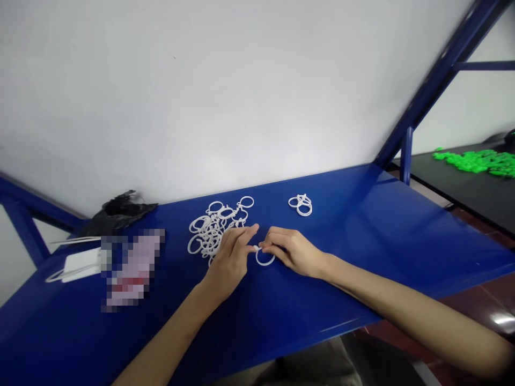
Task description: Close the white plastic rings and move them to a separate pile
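A white plastic ring point(265, 265), which looks like a curtain ring with a small eyelet, is in front of me at the blue tabletop point(298, 300). My right hand point(295, 251) pinches its upper right part between thumb and fingers. From the other side, the thumb of my left hand point(229, 261) touches the ring's top end, while its other fingers are stretched out and apart from the thumb. Beside and partly behind my left hand lies a loose pile of similar white rings point(209, 235). Farther back on the right is a small cluster of rings point(303, 206).
On the left lie a black plastic bag point(118, 212), a white flat object point(81, 263) with a cable, and a pixelated pinkish item point(137, 268). A pale wall point(249, 96) stands behind. Blue metal posts point(426, 80) rise at right, near green pieces point(478, 161) on a black table.
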Available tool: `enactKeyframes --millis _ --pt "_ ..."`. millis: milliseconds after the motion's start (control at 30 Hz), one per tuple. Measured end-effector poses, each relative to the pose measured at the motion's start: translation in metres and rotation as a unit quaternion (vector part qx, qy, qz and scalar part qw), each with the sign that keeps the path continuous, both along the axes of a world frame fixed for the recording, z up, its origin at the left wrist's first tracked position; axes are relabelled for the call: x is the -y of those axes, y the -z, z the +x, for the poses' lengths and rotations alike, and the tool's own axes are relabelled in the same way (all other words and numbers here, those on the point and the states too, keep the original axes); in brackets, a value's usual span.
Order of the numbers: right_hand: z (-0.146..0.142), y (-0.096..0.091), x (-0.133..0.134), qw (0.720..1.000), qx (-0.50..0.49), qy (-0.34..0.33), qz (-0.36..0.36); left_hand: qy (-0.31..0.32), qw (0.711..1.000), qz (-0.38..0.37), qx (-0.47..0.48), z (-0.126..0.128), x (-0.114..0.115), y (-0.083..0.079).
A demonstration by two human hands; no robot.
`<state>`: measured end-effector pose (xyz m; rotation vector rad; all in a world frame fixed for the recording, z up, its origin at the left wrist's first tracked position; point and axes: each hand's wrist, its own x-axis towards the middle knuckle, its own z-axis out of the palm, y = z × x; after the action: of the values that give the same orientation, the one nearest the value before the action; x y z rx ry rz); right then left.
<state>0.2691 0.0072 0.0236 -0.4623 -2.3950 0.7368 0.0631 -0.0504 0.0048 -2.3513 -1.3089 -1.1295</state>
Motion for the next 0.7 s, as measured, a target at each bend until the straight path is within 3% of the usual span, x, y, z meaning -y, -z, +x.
enactKeyframes --millis 133,267,367,500,600,700 --pt "0.000 -0.003 -0.001 1.000 0.004 -0.017 0.026 0.007 1.000 0.010 -0.018 0.000 0.000 -0.002" --pt "0.006 -0.005 -0.017 0.997 0.003 0.018 0.069 -0.059 0.996 -0.016 -0.059 0.002 -0.008 -0.006" --pt "0.019 -0.006 -0.040 0.983 -0.052 0.145 0.097 -0.117 0.986 -0.056 -0.108 0.003 -0.019 -0.008" --pt "0.043 -0.001 -0.077 0.932 -0.068 0.347 0.076 -0.158 0.969 -0.094 -0.168 0.005 -0.045 -0.011" --pt "0.055 0.008 -0.098 0.906 -0.030 0.418 0.052 -0.203 0.956 -0.097 -0.189 0.007 -0.071 -0.011" --pt "0.061 0.016 -0.108 0.897 0.000 0.440 0.039 -0.225 0.945 -0.110 -0.212 0.010 -0.094 -0.010"
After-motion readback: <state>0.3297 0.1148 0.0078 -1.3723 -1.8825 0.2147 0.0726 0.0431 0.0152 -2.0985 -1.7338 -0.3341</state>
